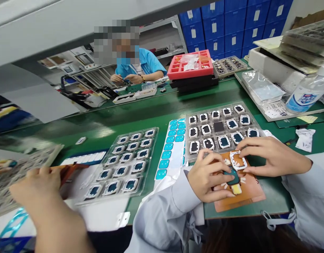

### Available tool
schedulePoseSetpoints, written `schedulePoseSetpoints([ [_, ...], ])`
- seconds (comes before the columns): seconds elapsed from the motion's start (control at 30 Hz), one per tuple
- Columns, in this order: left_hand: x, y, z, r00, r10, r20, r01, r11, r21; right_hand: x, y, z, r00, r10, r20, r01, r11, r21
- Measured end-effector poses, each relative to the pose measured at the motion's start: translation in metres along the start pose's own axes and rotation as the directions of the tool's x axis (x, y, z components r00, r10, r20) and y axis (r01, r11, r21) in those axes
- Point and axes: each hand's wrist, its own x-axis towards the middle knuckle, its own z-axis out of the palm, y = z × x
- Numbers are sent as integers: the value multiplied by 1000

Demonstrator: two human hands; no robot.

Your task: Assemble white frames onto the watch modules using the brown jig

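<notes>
My right hand [272, 156] pinches a white rounded-square frame [238, 161] between thumb and fingers, above an orange mat [247, 196]. Close beside it, my left hand [211, 175] has its fingers curled round a dark green rounded plate [232, 177], with a yellow tab [236, 189] at the near end. Small white strips stick out around both pieces. Just beyond my hands lies a clear tray [188, 140] holding white frames with dark centres. Left of it is a sheet of teal rounded stickers [166, 154].
Another clear tray of frames [111, 186] lies left. At far left, a neighbour's bare hand [38, 184] is by an orange piece [68, 172]. Across the bench sits a person in blue [148, 59]. A red tray [175, 72] and a sanitizer bottle [305, 96] stand farther back.
</notes>
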Motion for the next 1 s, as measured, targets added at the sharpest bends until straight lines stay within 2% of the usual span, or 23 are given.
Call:
schedulePoseSetpoints([
  [0.1, 2, 5, 1, 994, -2, -111, 10, 997, 77, 0, -2, 3, 997, -68, -39, 68, 998, -7],
  [0.17, 3, 8, 1, 979, -24, -204, 57, 986, 157, 1, -5, 7, 991, -114, -64, 115, 993, 10],
  [0.27, 5, 10, -1, 962, -48, -269, 125, 952, 279, 3, -11, 16, 980, -175, -100, 179, 983, 31],
  [0.37, 7, 10, -3, 963, -64, -261, 153, 930, 335, 5, -18, 22, 967, -205, -150, 209, 978, 15],
  [0.47, 8, 10, -3, 968, -105, -229, 177, 930, 321, 6, -20, 25, 964, -205, -168, 206, 978, -12],
  [0.73, 5, 10, -4, 972, -186, -143, 219, 939, 265, 1, -19, 25, 979, -170, -116, 169, 985, -15],
  [0.87, 4, 7, -3, 979, -182, -96, 199, 954, 226, -2, -17, 27, 991, -123, -58, 123, 992, -1],
  [1.0, 2, 3, 1, 976, -168, -136, 186, 974, 130, 0, -15, 28, 992, -105, -71, 110, 991, 71],
])
